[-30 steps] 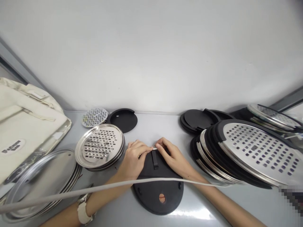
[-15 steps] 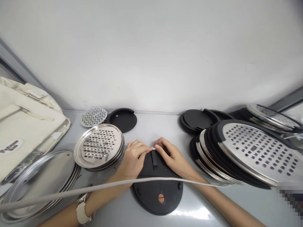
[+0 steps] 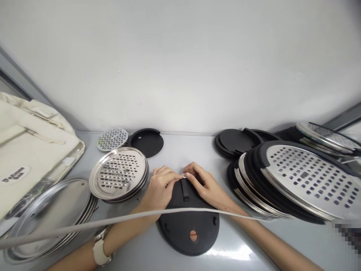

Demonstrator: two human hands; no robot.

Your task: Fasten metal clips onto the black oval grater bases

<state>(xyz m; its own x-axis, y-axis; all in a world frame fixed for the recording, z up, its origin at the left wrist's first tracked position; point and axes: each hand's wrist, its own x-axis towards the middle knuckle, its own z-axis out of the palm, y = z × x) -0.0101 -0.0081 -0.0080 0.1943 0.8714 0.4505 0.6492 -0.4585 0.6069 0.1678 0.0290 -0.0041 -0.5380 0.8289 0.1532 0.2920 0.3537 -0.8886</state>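
A round black disc lies in front of me, with a small round hole near its lower edge and a black strap on its upper half. My left hand is closed, its thumb and index finger pinching the left end of a small shiny metal piece at the strap's top. From the other side, my right hand pinches the same piece between thumb and fingers. Both hands rest over the disc's upper edge, and the fingertips hide most of the metal piece.
Stacked perforated metal discs and plain metal discs stand left, beside a cream bag. Large perforated discs with black rims lean at the right. Black discs lie near the wall. A pale cable crosses the view.
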